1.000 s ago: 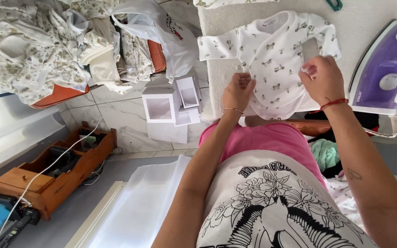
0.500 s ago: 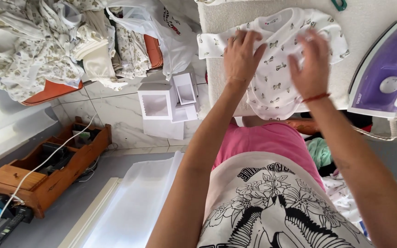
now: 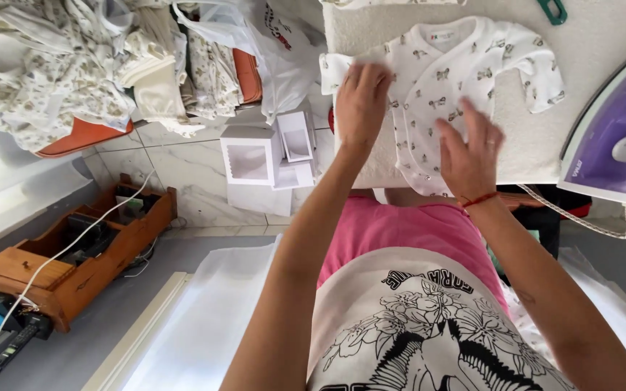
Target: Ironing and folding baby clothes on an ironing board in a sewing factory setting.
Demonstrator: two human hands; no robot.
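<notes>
- A small white baby top [image 3: 447,80] with a tiny dark print lies flat, front up, on a white padded ironing surface [image 3: 603,51].
- The left hand [image 3: 362,101] rests open, palm down, on its sleeve side.
- The right hand [image 3: 470,153] lies open, fingers spread, on its lower hem.
- A purple iron [image 3: 617,141] stands just beside the top.
- Half a second ago both hands sat higher on the top; they have slid toward the person.

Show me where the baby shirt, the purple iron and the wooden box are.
baby shirt [image 3: 465,80], head view, on its chest.
purple iron [image 3: 617,137], head view, on its purple body.
wooden box [image 3: 74,279], head view, on its front wall.
</notes>
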